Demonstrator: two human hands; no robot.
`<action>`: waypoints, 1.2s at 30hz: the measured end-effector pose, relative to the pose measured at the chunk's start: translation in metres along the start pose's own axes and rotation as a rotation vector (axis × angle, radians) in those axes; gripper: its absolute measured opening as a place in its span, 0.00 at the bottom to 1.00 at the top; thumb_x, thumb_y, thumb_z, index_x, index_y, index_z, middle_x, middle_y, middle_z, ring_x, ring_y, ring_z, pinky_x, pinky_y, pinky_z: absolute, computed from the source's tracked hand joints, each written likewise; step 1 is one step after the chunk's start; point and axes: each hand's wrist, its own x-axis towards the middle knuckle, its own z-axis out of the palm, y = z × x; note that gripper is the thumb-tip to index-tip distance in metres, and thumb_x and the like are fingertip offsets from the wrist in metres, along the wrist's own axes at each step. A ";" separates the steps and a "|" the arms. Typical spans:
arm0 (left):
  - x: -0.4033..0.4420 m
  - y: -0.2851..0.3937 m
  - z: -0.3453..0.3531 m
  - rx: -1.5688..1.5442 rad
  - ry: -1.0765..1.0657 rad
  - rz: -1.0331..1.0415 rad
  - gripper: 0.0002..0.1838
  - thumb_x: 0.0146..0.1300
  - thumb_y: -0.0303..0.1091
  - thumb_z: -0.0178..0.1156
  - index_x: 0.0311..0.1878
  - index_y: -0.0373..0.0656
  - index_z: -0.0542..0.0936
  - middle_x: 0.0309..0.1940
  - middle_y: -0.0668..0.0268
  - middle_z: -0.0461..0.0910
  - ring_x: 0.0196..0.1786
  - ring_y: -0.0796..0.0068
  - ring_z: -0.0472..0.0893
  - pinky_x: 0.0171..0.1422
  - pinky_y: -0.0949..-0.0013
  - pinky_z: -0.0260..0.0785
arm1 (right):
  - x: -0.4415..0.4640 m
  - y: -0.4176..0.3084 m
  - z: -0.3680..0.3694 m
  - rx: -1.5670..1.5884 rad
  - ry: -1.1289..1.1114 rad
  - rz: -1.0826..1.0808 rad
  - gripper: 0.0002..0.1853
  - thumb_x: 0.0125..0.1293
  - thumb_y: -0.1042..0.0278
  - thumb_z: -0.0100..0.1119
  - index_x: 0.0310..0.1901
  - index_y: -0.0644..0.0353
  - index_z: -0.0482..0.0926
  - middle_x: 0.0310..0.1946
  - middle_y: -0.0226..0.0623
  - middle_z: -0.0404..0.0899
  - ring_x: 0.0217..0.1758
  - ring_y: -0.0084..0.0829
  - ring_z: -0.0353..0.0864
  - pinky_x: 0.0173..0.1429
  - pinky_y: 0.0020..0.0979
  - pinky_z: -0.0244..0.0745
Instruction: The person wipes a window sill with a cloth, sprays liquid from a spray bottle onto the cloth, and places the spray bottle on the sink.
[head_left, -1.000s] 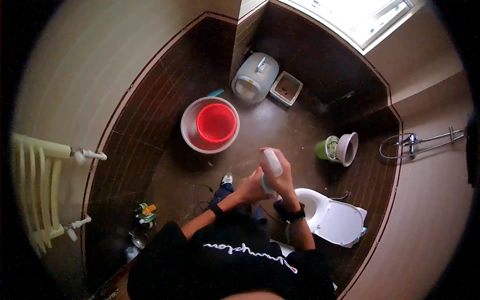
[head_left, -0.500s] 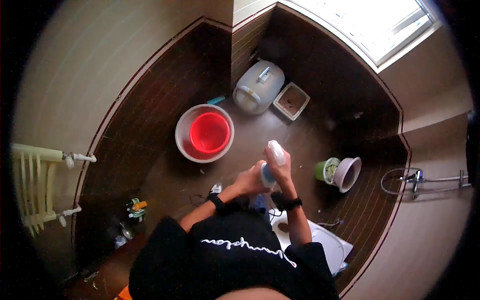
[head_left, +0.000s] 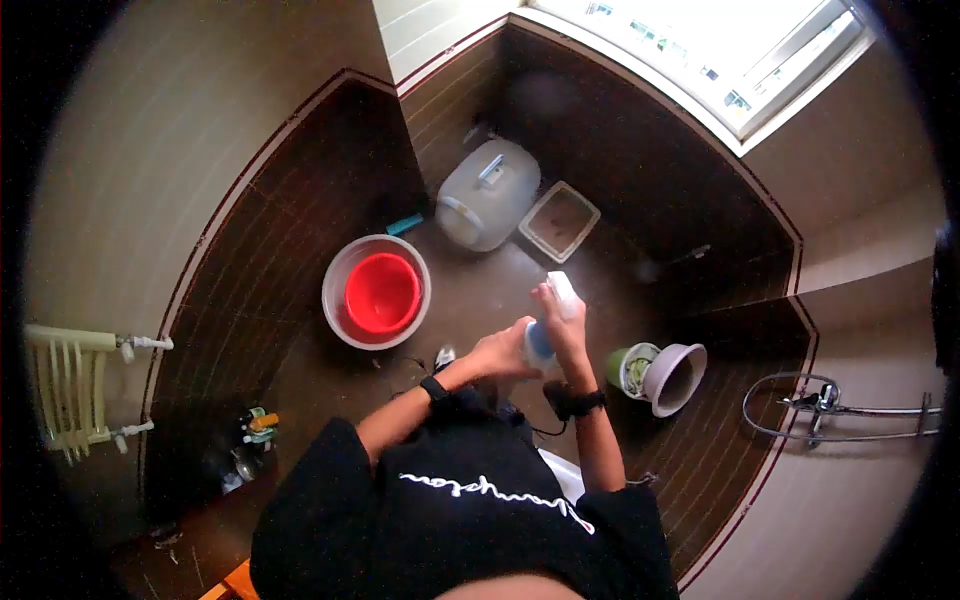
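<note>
Since the earlier frame, our view has swung, placing the tub (head_left: 334, 300) and red bowl (head_left: 383, 295) further left and lower. We hold the spray bottle (head_left: 541, 342) above the floor (head_left: 480, 300): right hand (head_left: 567, 332) wrapped around its neck, left hand (head_left: 504, 355) closed around its body. If the left grip slackens, the bottle could twist; if both loosen, it could drop.
</note>
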 end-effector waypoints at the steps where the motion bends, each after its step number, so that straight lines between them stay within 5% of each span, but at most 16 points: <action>1: 0.007 0.002 0.001 -0.002 0.001 -0.002 0.50 0.39 0.51 0.73 0.65 0.47 0.58 0.55 0.49 0.73 0.57 0.47 0.74 0.59 0.53 0.67 | 0.010 0.005 0.000 0.038 -0.021 -0.037 0.11 0.64 0.63 0.60 0.37 0.65 0.79 0.28 0.31 0.81 0.32 0.20 0.77 0.38 0.25 0.72; 16: 0.148 0.006 -0.003 -0.185 -0.103 0.012 0.53 0.38 0.54 0.71 0.65 0.36 0.59 0.54 0.44 0.74 0.58 0.49 0.75 0.62 0.58 0.65 | 0.139 0.038 -0.048 -0.166 -0.041 0.101 0.13 0.63 0.65 0.61 0.40 0.68 0.81 0.27 0.29 0.82 0.33 0.18 0.79 0.38 0.23 0.73; 23: 0.191 0.040 -0.040 -0.262 -0.181 -0.087 0.52 0.37 0.53 0.72 0.64 0.38 0.60 0.53 0.48 0.76 0.57 0.52 0.76 0.60 0.59 0.67 | 0.203 0.034 -0.059 0.071 -0.045 0.149 0.12 0.64 0.66 0.60 0.42 0.69 0.80 0.33 0.33 0.83 0.37 0.23 0.81 0.43 0.24 0.75; 29: 0.215 0.058 -0.066 -0.152 -0.125 -0.135 0.50 0.36 0.53 0.71 0.63 0.44 0.61 0.52 0.49 0.76 0.56 0.49 0.76 0.59 0.57 0.67 | 0.236 0.025 -0.065 -0.240 -0.139 0.328 0.13 0.65 0.69 0.58 0.47 0.68 0.78 0.39 0.35 0.82 0.41 0.23 0.81 0.48 0.24 0.74; 31: 0.223 0.065 -0.073 -0.092 -0.071 -0.163 0.51 0.35 0.54 0.71 0.63 0.45 0.61 0.52 0.50 0.76 0.55 0.49 0.76 0.59 0.57 0.67 | 0.243 0.025 -0.062 0.056 -0.098 0.205 0.11 0.65 0.70 0.56 0.46 0.66 0.78 0.39 0.33 0.82 0.39 0.22 0.79 0.47 0.24 0.73; 36: 0.237 0.072 -0.072 0.003 -0.041 -0.171 0.49 0.35 0.54 0.72 0.62 0.47 0.62 0.51 0.50 0.77 0.54 0.49 0.77 0.58 0.55 0.68 | 0.254 0.030 -0.073 0.047 -0.204 0.059 0.09 0.64 0.72 0.55 0.43 0.65 0.79 0.37 0.33 0.82 0.40 0.21 0.79 0.46 0.24 0.72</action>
